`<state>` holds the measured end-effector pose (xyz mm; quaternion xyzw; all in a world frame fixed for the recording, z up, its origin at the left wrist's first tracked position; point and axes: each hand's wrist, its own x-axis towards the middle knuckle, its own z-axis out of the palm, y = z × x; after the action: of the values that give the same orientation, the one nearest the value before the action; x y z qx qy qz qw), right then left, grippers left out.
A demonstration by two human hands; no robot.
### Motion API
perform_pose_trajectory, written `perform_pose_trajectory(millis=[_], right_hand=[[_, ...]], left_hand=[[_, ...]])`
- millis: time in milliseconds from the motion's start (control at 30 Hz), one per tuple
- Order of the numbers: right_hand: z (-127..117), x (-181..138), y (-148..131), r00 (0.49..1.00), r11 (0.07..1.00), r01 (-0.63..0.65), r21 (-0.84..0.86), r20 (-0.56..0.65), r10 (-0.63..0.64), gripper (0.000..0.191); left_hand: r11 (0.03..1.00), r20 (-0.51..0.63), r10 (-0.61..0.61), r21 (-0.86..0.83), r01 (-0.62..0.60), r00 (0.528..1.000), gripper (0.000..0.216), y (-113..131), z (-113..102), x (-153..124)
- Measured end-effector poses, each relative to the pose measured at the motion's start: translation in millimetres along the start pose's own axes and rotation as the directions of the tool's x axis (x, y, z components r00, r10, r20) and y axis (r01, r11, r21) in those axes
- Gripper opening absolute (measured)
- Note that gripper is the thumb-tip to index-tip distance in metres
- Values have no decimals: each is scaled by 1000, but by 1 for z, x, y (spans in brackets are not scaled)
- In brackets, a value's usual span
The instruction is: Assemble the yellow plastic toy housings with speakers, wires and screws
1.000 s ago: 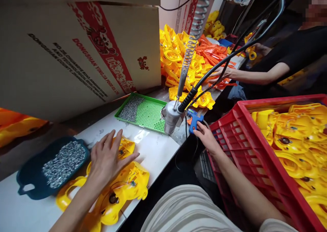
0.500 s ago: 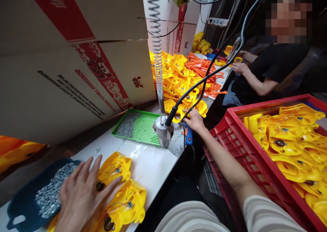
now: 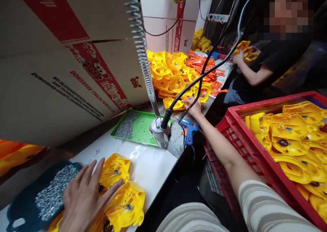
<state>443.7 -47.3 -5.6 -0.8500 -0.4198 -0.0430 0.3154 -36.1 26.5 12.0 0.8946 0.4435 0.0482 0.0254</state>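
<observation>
Leftmost, a dark blue tray [image 3: 22,198] of screws [image 3: 51,194] lies just beside the left hand [image 3: 84,196]; its fingers spread flat on two yellow shells [image 3: 127,204], long axes running away from the body; beyond the fingertips a green tray [image 3: 145,129] holds more screws; the right hand [image 3: 194,107] touches the yellow pile [image 3: 168,72], finger state unclear; a red crate [image 3: 224,133] holds more shells

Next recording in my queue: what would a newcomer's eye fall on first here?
Bright yellow plastic dominates: a heap of yellow parts at the bench's far end and a red crate full of them on the right. Nearer, the left hand lies flat on yellow shells beside a dark blue tray of screws, while the right hand reaches the heap, past a blue glue gun and a screwdriver hanging on a coiled spring.
</observation>
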Motion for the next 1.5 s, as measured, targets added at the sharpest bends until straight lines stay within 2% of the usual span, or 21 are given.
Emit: perform_pose_trajectory(millis=[233,500,900,1100,1233,1500], right_hand=[[-10,22,23,997,998,56,19,56,-57,33],[-8,5,30,993,994,106,39,46,-108,39],[3,-11,39,991,986,131,104,-16,-131,48],[2,-19,38,990,985,130,115,-74,-122,53],[-3,-24,37,987,986,114,121,-130,-99,57],[-12,-42,36,964,981,87,171,-261,-40,54]], left_hand=[[999,18,15,46,-16,1000,87,-6,2,-8],[998,-12,36,47,-35,999,83,-22,16,-8],[998,38,38,54,-40,999,82,-23,11,-9],[999,16,32,4,-32,999,83,-25,11,-12],[999,16,30,31,-30,999,84,-27,10,-13],[999,-42,-3,54,6,999,84,-16,-3,-20]])
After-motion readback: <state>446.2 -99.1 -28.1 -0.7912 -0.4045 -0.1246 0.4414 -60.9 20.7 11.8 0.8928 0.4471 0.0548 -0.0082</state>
